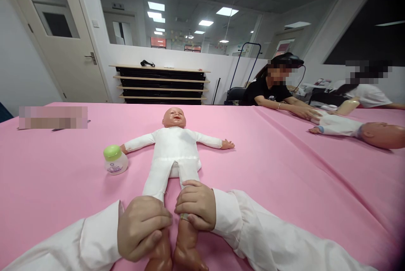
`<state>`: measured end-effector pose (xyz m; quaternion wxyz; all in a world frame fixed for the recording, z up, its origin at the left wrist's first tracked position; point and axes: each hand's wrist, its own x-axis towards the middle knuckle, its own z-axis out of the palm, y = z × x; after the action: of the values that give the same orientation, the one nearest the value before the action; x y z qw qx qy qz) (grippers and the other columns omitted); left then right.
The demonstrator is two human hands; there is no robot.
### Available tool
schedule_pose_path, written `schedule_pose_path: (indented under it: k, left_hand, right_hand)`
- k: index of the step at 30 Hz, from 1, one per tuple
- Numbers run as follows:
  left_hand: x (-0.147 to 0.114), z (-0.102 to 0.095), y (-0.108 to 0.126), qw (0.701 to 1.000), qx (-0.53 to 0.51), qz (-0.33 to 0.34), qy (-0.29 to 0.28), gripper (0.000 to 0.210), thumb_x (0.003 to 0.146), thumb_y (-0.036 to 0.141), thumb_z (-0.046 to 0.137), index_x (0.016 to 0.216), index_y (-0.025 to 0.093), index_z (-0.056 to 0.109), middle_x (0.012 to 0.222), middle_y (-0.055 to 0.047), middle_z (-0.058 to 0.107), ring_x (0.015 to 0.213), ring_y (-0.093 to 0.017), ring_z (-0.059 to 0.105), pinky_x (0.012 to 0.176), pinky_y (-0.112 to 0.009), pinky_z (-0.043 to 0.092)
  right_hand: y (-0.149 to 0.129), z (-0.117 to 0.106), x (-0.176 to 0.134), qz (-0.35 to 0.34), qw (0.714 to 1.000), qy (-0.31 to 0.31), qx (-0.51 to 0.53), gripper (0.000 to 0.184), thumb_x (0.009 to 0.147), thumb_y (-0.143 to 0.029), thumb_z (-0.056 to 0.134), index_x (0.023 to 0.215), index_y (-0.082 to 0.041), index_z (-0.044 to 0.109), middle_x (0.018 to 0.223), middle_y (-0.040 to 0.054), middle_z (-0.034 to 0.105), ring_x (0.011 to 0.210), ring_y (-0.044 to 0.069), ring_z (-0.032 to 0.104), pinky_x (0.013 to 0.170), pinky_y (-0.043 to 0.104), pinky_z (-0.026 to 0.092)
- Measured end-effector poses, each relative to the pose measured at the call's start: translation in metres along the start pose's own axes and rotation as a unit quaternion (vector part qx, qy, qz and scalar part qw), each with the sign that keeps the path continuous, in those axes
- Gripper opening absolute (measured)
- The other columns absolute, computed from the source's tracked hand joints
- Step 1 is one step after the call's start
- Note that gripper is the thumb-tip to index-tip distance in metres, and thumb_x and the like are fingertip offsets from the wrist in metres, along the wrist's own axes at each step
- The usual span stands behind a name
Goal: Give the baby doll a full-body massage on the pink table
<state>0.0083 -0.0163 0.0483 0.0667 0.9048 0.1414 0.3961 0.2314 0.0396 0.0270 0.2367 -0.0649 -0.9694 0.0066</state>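
Note:
A baby doll (175, 146) in a white cloth body lies on its back on the pink-covered table, head away from me and arms spread. My left hand (144, 226) is wrapped round the doll's leg on the left, near the knee. Round the other leg, just above the bare shin, my right hand (198, 204) is closed with its thumb below. Both of the doll's brown feet point toward me. Beside the doll's hand on the left stands a small clear jar (115, 161) with a green lid.
The pink tablecloth (268, 169) has a long crease on the right. Another person (274, 81) handles a second doll (348, 126) at the far right, near a bottle (348, 105). A further person sits behind. A black shelf rack (163, 85) stands beyond the table.

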Motion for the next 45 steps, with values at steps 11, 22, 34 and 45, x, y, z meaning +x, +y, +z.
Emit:
schedule_pose_path:
  k: [11,22,34,45]
  left_hand:
    - [0.006,0.002,-0.016,0.953,0.132,-0.27,-0.026,0.045,0.09,0.027,0.036,0.135,0.026,0.034,0.143,-0.006,0.032,0.133,-0.023,0.026,0.105,-0.05,0.027]
    - [0.001,0.004,0.0,0.999,0.038,0.009,0.012,0.031,0.082,0.017,0.036,0.104,0.015,0.057,0.078,-0.008,0.068,0.073,-0.017,0.064,0.07,-0.031,0.052]
    - [0.007,0.002,-0.012,0.962,0.126,-0.243,-0.023,0.048,0.09,0.027,0.034,0.138,0.022,0.028,0.142,-0.006,0.032,0.133,-0.023,0.025,0.106,-0.048,0.028]
    - [0.003,0.007,-0.004,0.999,0.042,-0.011,-0.014,0.031,0.088,0.021,0.03,0.095,0.016,0.06,0.086,-0.007,0.069,0.09,-0.017,0.063,0.087,-0.033,0.047]
  right_hand:
    - [-0.003,-0.004,0.002,-0.001,1.0,0.006,0.009,0.031,0.085,-0.031,0.028,0.097,-0.02,0.053,0.089,0.0023,0.065,0.087,0.013,0.055,0.101,0.034,0.025]
    - [-0.001,-0.001,0.0,0.007,1.0,-0.02,-0.004,0.029,0.084,-0.031,0.031,0.098,-0.02,0.053,0.09,0.0023,0.065,0.09,0.013,0.055,0.103,0.035,0.023]
    - [-0.003,-0.004,0.004,-0.004,1.0,0.026,0.015,0.032,0.086,-0.031,0.025,0.096,-0.02,0.053,0.085,0.0014,0.065,0.086,0.013,0.055,0.101,0.034,0.025]
    - [0.0,0.001,0.0,0.001,1.0,-0.013,-0.007,0.029,0.084,-0.031,0.029,0.098,-0.02,0.053,0.09,0.003,0.064,0.089,0.013,0.055,0.101,0.036,0.024]
